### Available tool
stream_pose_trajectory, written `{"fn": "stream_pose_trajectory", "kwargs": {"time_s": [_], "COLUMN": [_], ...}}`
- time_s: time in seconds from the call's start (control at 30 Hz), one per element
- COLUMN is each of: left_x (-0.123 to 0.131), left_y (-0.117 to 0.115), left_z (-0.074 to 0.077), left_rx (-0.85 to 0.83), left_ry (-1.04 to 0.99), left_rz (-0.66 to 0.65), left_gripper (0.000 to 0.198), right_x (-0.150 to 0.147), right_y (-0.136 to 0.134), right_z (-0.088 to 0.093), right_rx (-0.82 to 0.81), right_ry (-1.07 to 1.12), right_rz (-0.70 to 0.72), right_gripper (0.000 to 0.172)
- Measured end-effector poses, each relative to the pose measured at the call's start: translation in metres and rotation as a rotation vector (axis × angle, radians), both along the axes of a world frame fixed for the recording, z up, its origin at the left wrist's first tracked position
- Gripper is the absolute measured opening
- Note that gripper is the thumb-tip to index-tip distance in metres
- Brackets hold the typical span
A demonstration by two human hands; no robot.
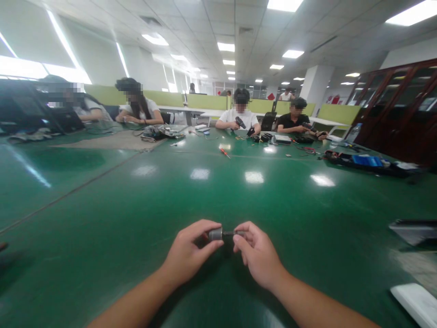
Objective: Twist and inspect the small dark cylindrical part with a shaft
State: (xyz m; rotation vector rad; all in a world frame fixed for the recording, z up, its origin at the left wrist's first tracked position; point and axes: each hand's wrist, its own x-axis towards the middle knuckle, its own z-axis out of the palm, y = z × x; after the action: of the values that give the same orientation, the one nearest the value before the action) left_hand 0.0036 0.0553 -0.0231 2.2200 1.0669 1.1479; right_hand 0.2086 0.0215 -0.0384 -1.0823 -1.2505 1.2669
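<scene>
Just above the green table, my left hand [193, 248] grips a short grey metal cylinder [215, 234] between thumb and fingers; it looks like the can of a small motor. A thin dark shaft [228, 233] runs out of its right end. My right hand [256, 253] pinches the far end of that shaft, where a small metallic piece [240, 233] shows partly between thumb and fingers. The cylinder and shaft lie about level, in one line. My fingers hide the rest of both ends.
A red screwdriver [225, 153] lies farther up the green table [164, 196]. At the right are a white object [416, 303], a dark flat item [414, 231] and an open tool bag [365, 160]. Across the table, several people sit working; one person [239, 119] holds a power drill [240, 122].
</scene>
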Motion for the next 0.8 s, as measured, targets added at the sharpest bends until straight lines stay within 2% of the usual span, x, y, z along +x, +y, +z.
{"fn": "stream_pose_trajectory", "kwargs": {"time_s": [0.8], "left_x": [0.0004], "left_y": [0.0005], "left_z": [0.0045], "left_rx": [0.013], "left_ry": [0.000], "left_rz": [0.031], "left_gripper": [0.023], "right_x": [0.0019], "right_y": [0.0005], "right_z": [0.0014], "right_rx": [0.003], "right_ry": [-0.021], "right_rz": [-0.046], "right_gripper": [0.023]}}
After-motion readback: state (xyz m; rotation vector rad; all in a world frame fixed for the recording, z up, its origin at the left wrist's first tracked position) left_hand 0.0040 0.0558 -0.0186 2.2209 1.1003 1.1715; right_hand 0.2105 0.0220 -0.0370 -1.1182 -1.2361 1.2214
